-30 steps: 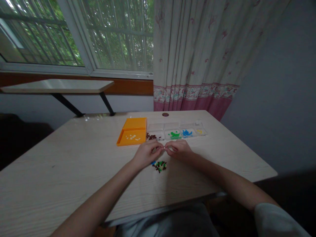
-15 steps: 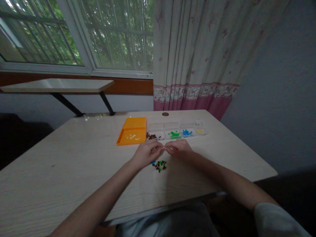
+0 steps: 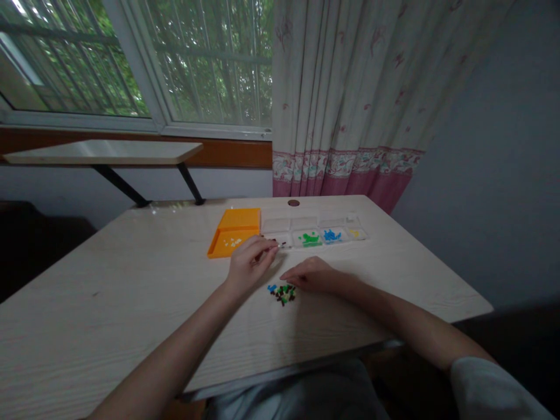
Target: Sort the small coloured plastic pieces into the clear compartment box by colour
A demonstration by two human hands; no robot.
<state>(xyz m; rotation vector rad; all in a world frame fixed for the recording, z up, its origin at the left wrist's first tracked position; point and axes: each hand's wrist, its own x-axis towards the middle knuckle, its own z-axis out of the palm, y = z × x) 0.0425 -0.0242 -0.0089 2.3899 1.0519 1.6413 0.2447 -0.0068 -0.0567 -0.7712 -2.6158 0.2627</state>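
My left hand [image 3: 250, 261] is closed in a pinch at the near edge of the clear compartment with dark brown pieces [image 3: 284, 242]. A tiny pale speck shows at its fingertips, too small to name. Lower and to the right, my right hand [image 3: 312, 274] has its fingers pressed together, tips at the upper edge of a small mixed pile of brown, green, blue and pale pieces [image 3: 283, 294]. Whether anything sits between those fingertips is hidden. Behind my left hand lies an open orange case [image 3: 238, 219] with small white pieces [image 3: 231, 242], partly covered by the hand.
Clear lidded boxes in a row hold green pieces [image 3: 310, 238], blue pieces [image 3: 332, 235] and yellow pieces [image 3: 354, 233]. They stand on a pale wooden table [image 3: 131, 286]. A raised shelf [image 3: 105, 151] is at the back left, by the window; a curtain [image 3: 341, 105] hangs behind.
My hands were together, fingertips meeting above the pile. Now they are apart: the left has moved up and left toward the boxes, the right down and slightly left to the pile.
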